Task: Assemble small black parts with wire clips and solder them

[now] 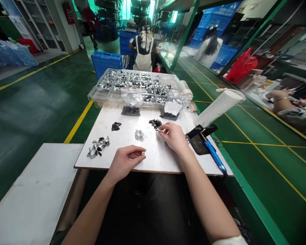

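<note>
Near the front edge of the white board, my left hand (123, 160) pinches a small shiny metal piece (143, 153) between thumb and fingertips. My right hand (173, 135) is closed in a pinch beside a pile of small black parts (155, 124); a tiny dark piece seems to be at its fingertips, too small to name. Between and beyond the hands lies a heap of fine silvery parts (140, 135). A second little black pile (116, 126) is farther left, and a group of shiny metal pieces (99, 147) lies at the board's left side.
A clear compartment tray (94, 93) of shiny pieces stands at the back, with two plastic bags (131, 108) of dark parts before it. On the right are a blue-handled tool (214, 154), a black stand (200, 143) and a white roll (219, 106). Co-workers (144, 51) sit beyond.
</note>
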